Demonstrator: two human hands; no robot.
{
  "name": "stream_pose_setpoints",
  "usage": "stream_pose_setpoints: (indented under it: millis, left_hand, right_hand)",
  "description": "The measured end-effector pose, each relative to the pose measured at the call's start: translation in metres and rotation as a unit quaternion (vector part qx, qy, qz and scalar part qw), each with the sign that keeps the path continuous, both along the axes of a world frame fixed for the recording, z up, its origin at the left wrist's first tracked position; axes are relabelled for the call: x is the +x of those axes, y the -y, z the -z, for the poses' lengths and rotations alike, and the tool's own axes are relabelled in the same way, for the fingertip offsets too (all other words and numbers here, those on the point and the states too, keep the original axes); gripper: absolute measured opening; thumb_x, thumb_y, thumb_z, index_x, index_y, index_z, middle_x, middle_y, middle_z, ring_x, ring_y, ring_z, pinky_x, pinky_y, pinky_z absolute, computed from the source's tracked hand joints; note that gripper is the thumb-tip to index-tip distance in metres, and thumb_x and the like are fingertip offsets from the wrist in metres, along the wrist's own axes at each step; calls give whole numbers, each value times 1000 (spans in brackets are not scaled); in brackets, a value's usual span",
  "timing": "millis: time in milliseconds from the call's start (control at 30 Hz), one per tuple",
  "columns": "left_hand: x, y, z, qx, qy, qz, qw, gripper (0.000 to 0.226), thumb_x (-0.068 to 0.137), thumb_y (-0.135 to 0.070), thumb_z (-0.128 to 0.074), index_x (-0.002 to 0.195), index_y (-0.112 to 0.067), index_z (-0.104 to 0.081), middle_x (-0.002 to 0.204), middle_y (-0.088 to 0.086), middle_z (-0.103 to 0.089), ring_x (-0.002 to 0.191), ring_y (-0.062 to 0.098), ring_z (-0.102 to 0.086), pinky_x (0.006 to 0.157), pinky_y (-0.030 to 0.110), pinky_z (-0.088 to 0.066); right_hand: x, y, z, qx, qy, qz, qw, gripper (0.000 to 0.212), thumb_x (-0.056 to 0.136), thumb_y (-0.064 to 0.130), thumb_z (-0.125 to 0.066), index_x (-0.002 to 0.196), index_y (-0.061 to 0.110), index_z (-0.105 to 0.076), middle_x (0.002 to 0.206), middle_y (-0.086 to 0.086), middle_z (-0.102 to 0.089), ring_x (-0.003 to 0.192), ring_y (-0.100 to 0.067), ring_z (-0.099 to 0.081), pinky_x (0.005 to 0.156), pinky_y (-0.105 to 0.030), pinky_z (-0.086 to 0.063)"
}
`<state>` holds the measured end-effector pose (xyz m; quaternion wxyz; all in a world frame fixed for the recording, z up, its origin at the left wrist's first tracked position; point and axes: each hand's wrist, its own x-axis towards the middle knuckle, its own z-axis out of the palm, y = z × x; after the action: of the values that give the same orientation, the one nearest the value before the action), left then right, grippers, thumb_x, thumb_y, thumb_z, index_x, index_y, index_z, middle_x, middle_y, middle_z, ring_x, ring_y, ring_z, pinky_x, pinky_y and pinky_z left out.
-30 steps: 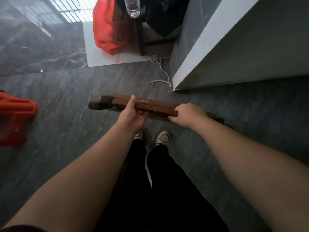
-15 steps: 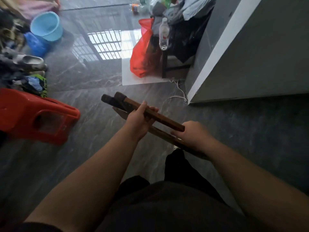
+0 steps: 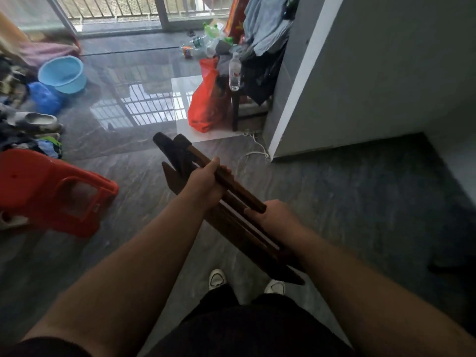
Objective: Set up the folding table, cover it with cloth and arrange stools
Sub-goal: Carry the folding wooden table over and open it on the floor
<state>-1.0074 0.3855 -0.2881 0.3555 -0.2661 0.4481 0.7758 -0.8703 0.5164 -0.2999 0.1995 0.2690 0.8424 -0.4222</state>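
Over marbled floor [image 3: 340,202] — folded wooden frame [image 3: 239,194]

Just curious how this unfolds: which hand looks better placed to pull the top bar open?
Probably the left hand: it grips the top bar mid-length, while the right hand holds the folded table lower down.

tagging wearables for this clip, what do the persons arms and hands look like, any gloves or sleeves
Both forearms are bare, and the left hand and right hand have no gloves, rings or watch visible. Only a dark sleeve edge shows high on the left arm.
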Motion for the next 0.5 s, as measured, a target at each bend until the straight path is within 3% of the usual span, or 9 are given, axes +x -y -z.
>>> stream_pose_setpoints:
  millis: [100, 200, 267, 333, 400, 467, 500]
  left_hand:
    - [37, 8, -4, -10, -15, 3, 1000, 16, 102, -13, -51, 115, -5, -48, 73, 6, -51, 71, 19, -55, 79, 37, -48]
    - [90, 21, -3, -29, -36, -3, 999, 15, 102, -11, -49, 115, -4, -46, 74, 7, -50, 70, 19, -53, 78, 36, -46]
    - [129, 30, 0, -46, -51, -8, 998, 15, 102, -9, -49, 115, -2, -46, 77, 8, -49, 71, 19, -53, 78, 36, -45]
    - [169, 35, 3, -69, -74, -12, 995, 13, 101, -8, -50, 112, -1, -47, 80, 8, -50, 74, 19, -54, 77, 35, -47]
    - [209, 40, 5, -99, -101, -9, 990, 8, 101, -6, -50, 106, 0, -48, 80, 8, -50, 73, 18, -53, 74, 34, -48]
    - [248, 45, 3, -121, -126, -5, 985, 3, 100, -2, -50, 100, -2, -47, 77, 8, -47, 68, 17, -52, 70, 32, -46]
    - [267, 48, 1, -130, -136, -8, 982, 6, 100, 0, -49, 96, -3, -46, 75, 7, -46, 65, 16, -52, 67, 31, -46]
  right_hand:
    - [38, 16, -2, -37, 7, 15, 999, 34, 93, 45, -65, 106, 15, -75, 71, 9, -66, 64, -1, -61, 57, -19, -45]
    - [90, 34, 3, -66, 10, -4, 998, 38, 95, 41, -62, 104, 6, -74, 90, -15, -74, 85, -29, -71, 66, -30, -52]
    - [128, 43, 11, -72, 1, -9, 997, 40, 96, 41, -61, 102, 4, -73, 97, -22, -73, 92, -33, -70, 64, -30, -53]
    - [167, 50, 15, -74, -6, -28, 997, 39, 96, 41, -60, 99, 4, -71, 94, -21, -73, 88, -30, -71, 56, -26, -49]
    - [207, 57, 17, -96, -13, -38, 995, 34, 96, 36, -59, 84, 5, -68, 77, -15, -70, 68, -17, -70, 54, -25, -47]
    - [248, 67, 14, -104, -22, -33, 994, 34, 97, 29, -59, 67, 13, -57, 59, 0, -56, 44, 3, -52, 47, -18, -40]
    - [267, 73, 14, -108, -27, -29, 993, 36, 97, 28, -59, 64, 16, -54, 57, 5, -53, 41, 4, -49, 48, -19, -39]
